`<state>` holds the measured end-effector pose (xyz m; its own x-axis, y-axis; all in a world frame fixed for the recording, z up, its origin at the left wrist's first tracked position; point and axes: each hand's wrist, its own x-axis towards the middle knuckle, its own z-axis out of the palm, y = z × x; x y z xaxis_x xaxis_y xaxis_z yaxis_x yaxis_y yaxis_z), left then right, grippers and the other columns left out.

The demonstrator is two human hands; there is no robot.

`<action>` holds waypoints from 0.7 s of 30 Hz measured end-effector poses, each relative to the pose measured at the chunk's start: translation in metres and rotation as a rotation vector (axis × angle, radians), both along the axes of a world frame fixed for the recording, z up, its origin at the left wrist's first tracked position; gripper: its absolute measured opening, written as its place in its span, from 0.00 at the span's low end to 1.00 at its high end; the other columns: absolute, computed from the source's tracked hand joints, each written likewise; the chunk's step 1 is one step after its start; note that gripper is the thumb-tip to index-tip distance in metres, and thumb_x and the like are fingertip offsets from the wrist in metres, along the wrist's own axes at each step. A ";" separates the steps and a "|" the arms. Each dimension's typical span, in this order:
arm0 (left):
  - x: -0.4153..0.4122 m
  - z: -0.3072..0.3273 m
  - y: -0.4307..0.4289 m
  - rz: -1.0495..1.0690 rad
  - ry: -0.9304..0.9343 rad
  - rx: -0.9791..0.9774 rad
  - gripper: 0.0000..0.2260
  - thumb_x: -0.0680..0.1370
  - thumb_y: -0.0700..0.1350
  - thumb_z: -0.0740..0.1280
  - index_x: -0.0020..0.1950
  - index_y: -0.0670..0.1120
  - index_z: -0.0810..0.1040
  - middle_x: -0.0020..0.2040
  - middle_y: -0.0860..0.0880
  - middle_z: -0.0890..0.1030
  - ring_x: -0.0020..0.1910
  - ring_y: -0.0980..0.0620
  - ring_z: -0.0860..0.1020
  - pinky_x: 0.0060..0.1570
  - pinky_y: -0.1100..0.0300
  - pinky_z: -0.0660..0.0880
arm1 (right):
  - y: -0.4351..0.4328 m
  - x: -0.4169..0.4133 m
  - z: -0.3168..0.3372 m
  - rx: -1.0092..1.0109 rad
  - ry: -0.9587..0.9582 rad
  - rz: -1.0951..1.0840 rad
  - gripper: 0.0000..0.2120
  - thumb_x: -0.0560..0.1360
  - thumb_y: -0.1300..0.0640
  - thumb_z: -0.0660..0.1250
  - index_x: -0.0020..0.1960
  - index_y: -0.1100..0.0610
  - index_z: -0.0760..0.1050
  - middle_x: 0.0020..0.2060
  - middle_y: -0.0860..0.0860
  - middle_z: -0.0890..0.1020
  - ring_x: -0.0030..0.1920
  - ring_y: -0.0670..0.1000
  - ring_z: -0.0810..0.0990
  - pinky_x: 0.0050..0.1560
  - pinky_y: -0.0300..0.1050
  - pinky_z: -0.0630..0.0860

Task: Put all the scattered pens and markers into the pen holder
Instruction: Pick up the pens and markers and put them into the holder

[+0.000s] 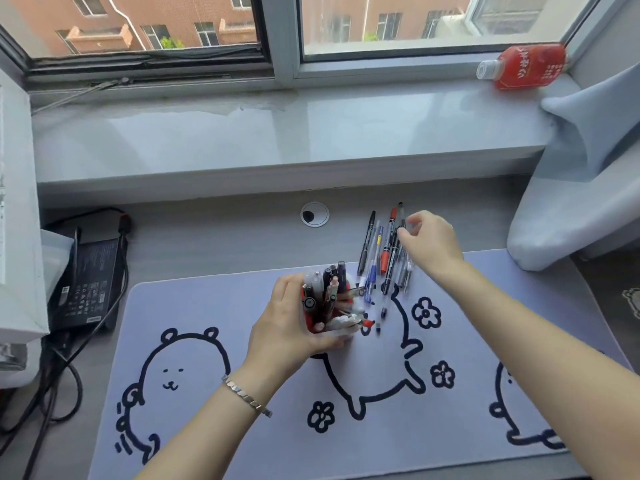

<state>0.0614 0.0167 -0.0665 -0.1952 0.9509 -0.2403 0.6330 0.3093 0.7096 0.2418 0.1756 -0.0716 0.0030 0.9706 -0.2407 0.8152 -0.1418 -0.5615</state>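
A red pen holder (309,318) stands on the pale mat, crowded with several pens and markers (329,282). My left hand (287,327) wraps around its left side and grips it. To the right, several loose pens and markers (381,258) lie side by side, partly on the mat and partly on the grey desk; among them a red marker (388,242) and a black marker (366,242). My right hand (431,242) hovers over the right edge of this group, fingers curled and pinching at the top of a dark pen (401,226); whether it grips the pen is unclear.
The mat (207,306) carries bear and flower drawings. A black power adapter (86,271) with cables sits at the left. A cable grommet (314,214) is in the desk behind. A red bottle (523,65) lies on the window sill. Grey fabric (571,202) hangs at right.
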 end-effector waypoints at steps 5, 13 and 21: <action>0.000 0.001 0.000 -0.018 -0.018 0.008 0.30 0.55 0.60 0.77 0.50 0.63 0.63 0.53 0.63 0.66 0.49 0.61 0.72 0.39 0.63 0.72 | 0.018 -0.011 -0.035 -0.223 -0.293 -0.047 0.03 0.76 0.65 0.61 0.45 0.66 0.71 0.41 0.59 0.77 0.46 0.61 0.78 0.42 0.48 0.73; -0.001 0.000 0.000 -0.027 -0.044 0.014 0.32 0.55 0.55 0.78 0.48 0.69 0.61 0.53 0.69 0.65 0.49 0.63 0.71 0.40 0.67 0.71 | 0.002 -0.005 -0.055 -0.086 -0.313 -0.053 0.12 0.74 0.69 0.60 0.57 0.65 0.67 0.52 0.63 0.78 0.49 0.62 0.78 0.43 0.51 0.74; 0.001 0.004 0.001 -0.025 -0.038 0.016 0.33 0.56 0.55 0.78 0.52 0.67 0.61 0.52 0.69 0.64 0.51 0.61 0.71 0.44 0.62 0.70 | -0.024 0.024 -0.009 -0.093 0.420 -0.140 0.06 0.79 0.60 0.57 0.56 0.56 0.65 0.46 0.55 0.75 0.37 0.50 0.75 0.34 0.38 0.71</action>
